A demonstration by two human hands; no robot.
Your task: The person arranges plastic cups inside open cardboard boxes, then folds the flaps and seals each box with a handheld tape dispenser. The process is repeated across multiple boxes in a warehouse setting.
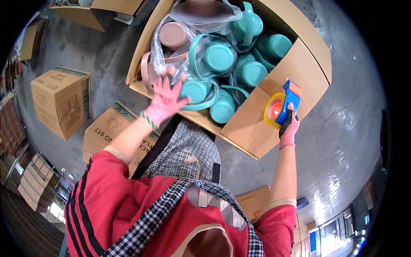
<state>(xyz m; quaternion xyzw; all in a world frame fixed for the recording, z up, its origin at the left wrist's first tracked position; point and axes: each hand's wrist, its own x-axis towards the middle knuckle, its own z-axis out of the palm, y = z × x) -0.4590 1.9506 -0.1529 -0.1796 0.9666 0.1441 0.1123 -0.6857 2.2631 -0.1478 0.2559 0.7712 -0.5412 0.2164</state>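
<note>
A large open cardboard box (143, 38) holds several teal containers (219, 55) with loop handles and round flat ends, some in clear plastic bags. Two or so pink ones (173, 35) lie at its left side. My left hand (165, 96), in a pink glove with bare fingertips, is spread over the near left corner, beside a teal container (195, 91). No object shows in its fingers. My right hand (289, 128), gloved in pink and black, grips a blue tape dispenser (292, 96) with a yellow tape roll, over the box's right flap (257, 124).
Closed cardboard boxes stand on the grey floor to the left, one farther off (60, 100) and one (107, 128) close by my left forearm. Another open box (81, 16) is at the far left. Stacked cartons (36, 182) are at the lower left.
</note>
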